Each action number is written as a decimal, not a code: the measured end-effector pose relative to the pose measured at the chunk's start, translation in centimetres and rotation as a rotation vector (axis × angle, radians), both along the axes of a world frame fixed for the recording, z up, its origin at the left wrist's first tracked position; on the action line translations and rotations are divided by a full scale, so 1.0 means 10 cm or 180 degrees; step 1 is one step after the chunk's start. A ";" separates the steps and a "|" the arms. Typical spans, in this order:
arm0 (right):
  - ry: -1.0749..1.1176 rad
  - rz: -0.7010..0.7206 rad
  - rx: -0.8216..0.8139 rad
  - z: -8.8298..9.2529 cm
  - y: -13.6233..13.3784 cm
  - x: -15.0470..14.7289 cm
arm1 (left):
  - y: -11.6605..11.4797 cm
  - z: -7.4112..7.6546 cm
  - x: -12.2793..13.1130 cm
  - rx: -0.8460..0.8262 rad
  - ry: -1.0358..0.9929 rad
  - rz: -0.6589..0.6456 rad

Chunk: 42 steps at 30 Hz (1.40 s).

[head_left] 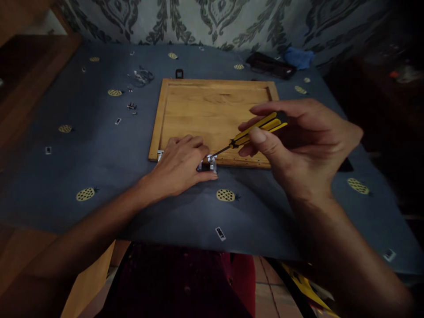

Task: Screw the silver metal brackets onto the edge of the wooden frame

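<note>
A framed wooden panel (202, 110), like a cabinet door, lies flat on the cloth-covered table. At its near edge sits a metal hinge (212, 166). My left hand (182, 163) is closed round this hinge, fingers over the wood and thumb along the near side, hiding part of it. My right hand (308, 137) grips a yellow-and-black screwdriver (258, 130) by its handle. The shaft slants down to the left, and its tip meets the hinge; the screw head there is too small to make out. Another metal piece (160, 154) shows at the panel's near left corner.
Several small screws (131, 106) lie left of the panel, with a tangled clear-and-grey bundle (142, 76) behind them. Beyond the panel are a small black frame-shaped object (179, 73), a dark case (270, 66) and a blue cloth (299, 58). A patterned curtain (218, 22) hangs behind.
</note>
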State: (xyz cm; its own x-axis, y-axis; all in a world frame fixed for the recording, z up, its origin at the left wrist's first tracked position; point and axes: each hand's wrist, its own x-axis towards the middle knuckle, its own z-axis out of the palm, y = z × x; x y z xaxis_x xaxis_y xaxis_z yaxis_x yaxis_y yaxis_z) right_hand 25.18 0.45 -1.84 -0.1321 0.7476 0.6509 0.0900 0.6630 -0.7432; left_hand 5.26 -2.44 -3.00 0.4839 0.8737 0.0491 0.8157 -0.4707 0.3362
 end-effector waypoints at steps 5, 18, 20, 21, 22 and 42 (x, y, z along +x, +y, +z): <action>0.0091 -0.0056 0.0059 -0.02 -0.01 -0.03 | 0.00 -0.01 0.00 0.0017 0.0018 0.0009; 0.0134 -0.0277 0.0218 -0.08 -0.02 -0.05 | 0.00 -0.02 0.01 0.0080 0.0040 0.0013; 0.0112 -0.0309 0.0210 -0.08 -0.02 -0.06 | 0.00 -0.02 0.01 0.0089 0.0030 0.0004; 0.0112 -0.0319 0.0218 -0.08 -0.01 -0.06 | 0.00 -0.02 0.00 0.0085 0.0028 0.0002; 0.0113 -0.0321 0.0224 -0.08 -0.01 -0.06 | 0.00 -0.02 0.00 0.0077 0.0027 0.0000; 0.0148 -0.0486 0.0252 0.00 -0.11 -0.09 | 0.01 -0.05 -0.03 0.0085 0.0029 -0.0006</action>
State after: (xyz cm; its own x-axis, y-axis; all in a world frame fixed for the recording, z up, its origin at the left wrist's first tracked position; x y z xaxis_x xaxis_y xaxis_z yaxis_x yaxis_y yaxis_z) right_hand 24.23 -0.63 -1.86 0.0107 0.7027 0.7114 0.1608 0.7010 -0.6948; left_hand 4.99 -2.34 -3.45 0.4862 0.8712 0.0681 0.8177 -0.4810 0.3161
